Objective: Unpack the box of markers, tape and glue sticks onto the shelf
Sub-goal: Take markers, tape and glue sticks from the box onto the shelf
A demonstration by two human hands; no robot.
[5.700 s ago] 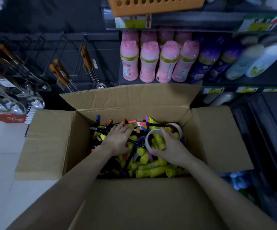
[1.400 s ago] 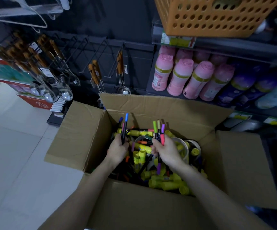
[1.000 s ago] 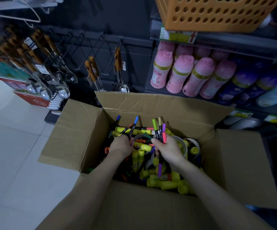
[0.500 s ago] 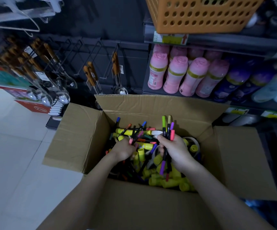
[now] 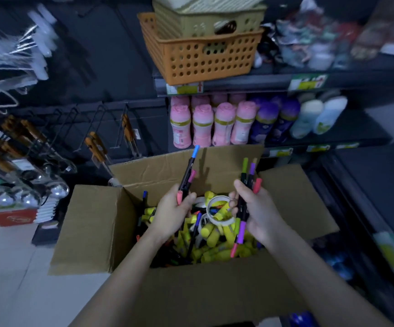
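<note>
An open cardboard box (image 5: 92,223) sits in front of me, filled with yellow glue sticks (image 5: 211,232), loose markers and rolls of white tape (image 5: 219,208). My left hand (image 5: 171,213) grips a few black markers (image 5: 187,175) with blue and pink caps, lifted above the box. My right hand (image 5: 259,211) grips a bundle of several markers (image 5: 246,182) with green, purple and red caps, also raised over the box.
Dark shelves stand behind the box. One holds pink bottles (image 5: 203,125), purple bottles (image 5: 271,119) and white ones. Above sits an orange perforated basket (image 5: 198,55) with a beige basket in it. Ladles and utensils (image 5: 26,161) hang on hooks at left. Pale tiled floor (image 5: 7,267) lies left.
Both hands have lifted out of the pile and now hold their markers higher above the box. The view has tilted up, showing more of the upper shelf.
</note>
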